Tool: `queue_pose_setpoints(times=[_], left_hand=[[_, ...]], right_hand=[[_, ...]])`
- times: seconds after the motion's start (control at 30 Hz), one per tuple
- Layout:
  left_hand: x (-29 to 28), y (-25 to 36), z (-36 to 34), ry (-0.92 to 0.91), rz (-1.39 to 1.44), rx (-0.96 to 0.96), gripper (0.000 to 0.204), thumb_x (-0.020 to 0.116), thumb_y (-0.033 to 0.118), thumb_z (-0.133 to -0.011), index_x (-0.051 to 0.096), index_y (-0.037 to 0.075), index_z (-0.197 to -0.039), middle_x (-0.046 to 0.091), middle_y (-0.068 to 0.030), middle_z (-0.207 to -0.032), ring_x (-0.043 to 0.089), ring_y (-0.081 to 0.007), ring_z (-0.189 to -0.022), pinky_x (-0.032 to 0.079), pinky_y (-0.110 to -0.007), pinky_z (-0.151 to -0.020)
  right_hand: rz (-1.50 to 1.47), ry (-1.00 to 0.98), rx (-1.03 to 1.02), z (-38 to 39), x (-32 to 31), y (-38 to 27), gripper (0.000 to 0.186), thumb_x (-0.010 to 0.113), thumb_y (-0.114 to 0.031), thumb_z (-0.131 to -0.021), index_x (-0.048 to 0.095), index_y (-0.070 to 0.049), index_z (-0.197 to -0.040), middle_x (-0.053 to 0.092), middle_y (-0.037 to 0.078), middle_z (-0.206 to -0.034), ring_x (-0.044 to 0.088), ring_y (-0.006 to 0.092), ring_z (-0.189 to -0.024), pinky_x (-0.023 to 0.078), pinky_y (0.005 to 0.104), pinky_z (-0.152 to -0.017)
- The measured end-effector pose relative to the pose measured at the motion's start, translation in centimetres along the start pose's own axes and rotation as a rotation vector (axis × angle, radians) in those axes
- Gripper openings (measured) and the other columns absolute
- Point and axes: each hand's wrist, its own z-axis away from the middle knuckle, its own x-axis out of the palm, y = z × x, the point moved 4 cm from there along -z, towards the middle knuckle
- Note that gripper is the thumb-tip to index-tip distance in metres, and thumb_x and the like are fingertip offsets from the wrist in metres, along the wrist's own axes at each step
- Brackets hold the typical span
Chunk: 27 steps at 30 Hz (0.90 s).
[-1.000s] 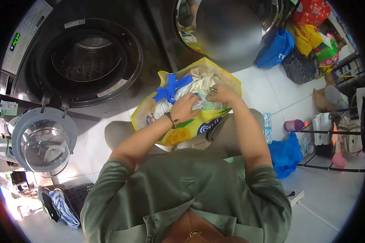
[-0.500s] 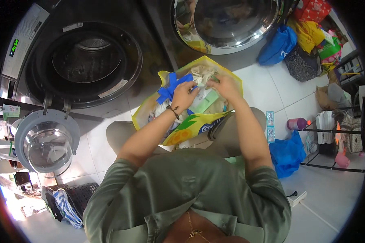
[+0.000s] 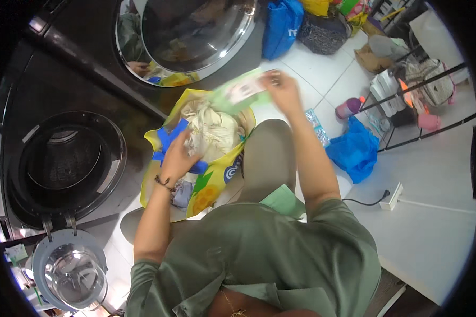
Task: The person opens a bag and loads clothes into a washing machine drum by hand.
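My right hand [image 3: 284,92] is closed on one end of a light green flat packet [image 3: 222,100] with a white printed panel, lifted over the bag's far right rim and blurred by motion. My left hand [image 3: 179,158] is over the left side of a yellow shopping bag [image 3: 209,196], its thumb apart from its fingers. The fingers rest against a blue strap-like cloth [image 3: 167,140] and the edge of the cream cloth [image 3: 214,132] that fills the bag. A grey-blue cloth [image 3: 183,193] shows low in the bag, below my wrist.
A dark front-loading machine with an open drum [image 3: 58,164] stands at left, its round glass door [image 3: 75,274] swung out. Another round machine door [image 3: 190,37] is ahead. Right of me lie a blue plastic bag [image 3: 355,150], a purple bottle [image 3: 349,108] and a black wire rack [image 3: 428,79].
My right hand has drawn the light green packet out of the bag, uncovering the cream cloth. My left hand stays at the bag's left side. The view has turned rightward.
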Motion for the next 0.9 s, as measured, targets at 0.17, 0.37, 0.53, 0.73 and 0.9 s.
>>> queue_pose_setpoints(times=[0.17,0.37,0.53,0.73,0.9], left_hand=[[-0.2,-7.5,6.1,-0.47,0.037,-0.399,0.04,0.076,0.014,-0.072,0.068,0.01,-0.111,0.069,-0.0091,-0.087,0.066,-0.0237,-0.084,0.052,-0.035,-0.076],[-4.3,-9.7,8.6,-0.327,0.221,-0.317,0.022,0.071,0.007,-0.078,0.07,0.005,-0.1,0.067,-0.0029,-0.082,0.061,-0.0129,-0.081,0.048,-0.027,-0.071],[-9.2,-4.4,6.2,0.169,0.263,-0.13,0.007,0.066,-0.001,-0.082,0.06,0.002,-0.083,0.059,0.0009,-0.085,0.054,-0.0082,-0.082,0.044,-0.023,-0.076],[-7.0,7.2,8.5,-0.223,0.455,0.233,0.013,0.067,0.001,-0.077,0.066,0.005,-0.089,0.066,-0.0062,-0.089,0.062,-0.0233,-0.088,0.046,-0.036,-0.089],[-1.6,7.7,11.3,-0.594,0.967,-0.025,0.014,0.059,0.016,-0.095,0.066,0.004,-0.092,0.064,-0.0035,-0.087,0.059,-0.015,-0.086,0.046,-0.031,-0.08]], right_hand=[[-0.391,0.664,0.605,5.4,-10.4,14.8,0.022,0.068,-0.022,-0.085,0.063,-0.006,-0.099,0.056,0.002,-0.069,0.046,0.0109,-0.048,0.034,0.026,-0.039],[-0.59,1.035,1.287,17.5,-11.5,29.3,0.021,0.064,-0.032,-0.091,0.053,-0.015,-0.087,0.041,-0.002,-0.062,0.036,0.0133,-0.05,0.031,0.032,-0.045],[-1.027,0.921,1.079,19.8,-11.9,32.5,0.05,0.049,-0.06,-0.087,0.057,-0.022,-0.118,0.058,0.007,-0.103,0.053,0.0193,-0.077,0.042,0.0287,-0.057],[-0.587,0.61,0.821,10.9,-10.6,28.4,0.048,0.052,-0.031,-0.093,0.054,0.004,-0.126,0.061,0.015,-0.122,0.061,0.0273,-0.105,0.05,0.0353,-0.087],[-0.085,0.106,-0.028,-1.8,-2.2,9.4,0.03,0.063,-0.008,-0.089,0.061,0.003,-0.117,0.064,0.013,-0.114,0.061,0.0211,-0.102,0.048,0.0305,-0.091]])
